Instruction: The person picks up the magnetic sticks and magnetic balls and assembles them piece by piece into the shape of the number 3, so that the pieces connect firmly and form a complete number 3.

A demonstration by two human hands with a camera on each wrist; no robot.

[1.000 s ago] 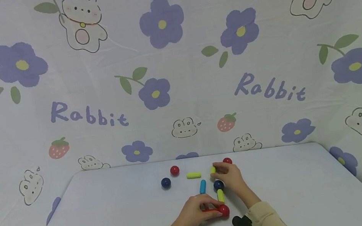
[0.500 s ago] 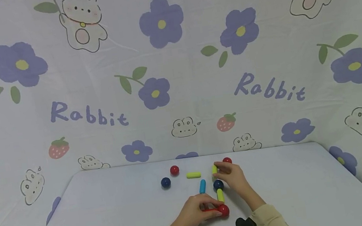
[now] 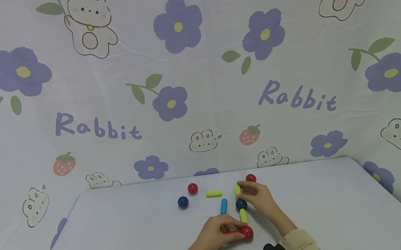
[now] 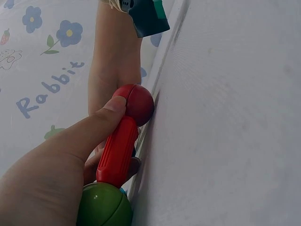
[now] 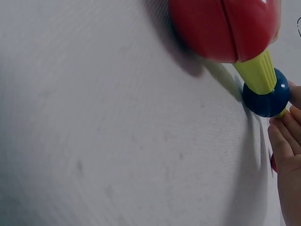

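Note:
My left hand [image 3: 213, 235] grips a red ball [image 3: 248, 233], its thumb against the ball in the left wrist view. A red rod [image 4: 116, 153] joins that ball to a green ball [image 4: 106, 207] under the palm. From the red ball a yellow rod [image 3: 243, 216] runs up to a dark blue ball [image 3: 241, 205]. My right hand [image 3: 260, 197] pinches a second yellow rod [image 3: 238, 189] by thumb and fingers, its lower end right at the blue ball. In the right wrist view, that blue ball [image 5: 267, 96] sits just beyond the fingertips.
Loose on the white table [image 3: 123, 234] are a red ball [image 3: 193, 189], a dark blue ball [image 3: 183, 202] and a yellow rod [image 3: 214, 193]. A blue rod [image 3: 224, 206] lies beside the left hand. Another red ball [image 3: 251, 178] is behind the right hand.
My right hand has shifted slightly right and then nearer, bringing its yellow rod from beside the blue ball to that ball's far side. My left hand has stayed in place.

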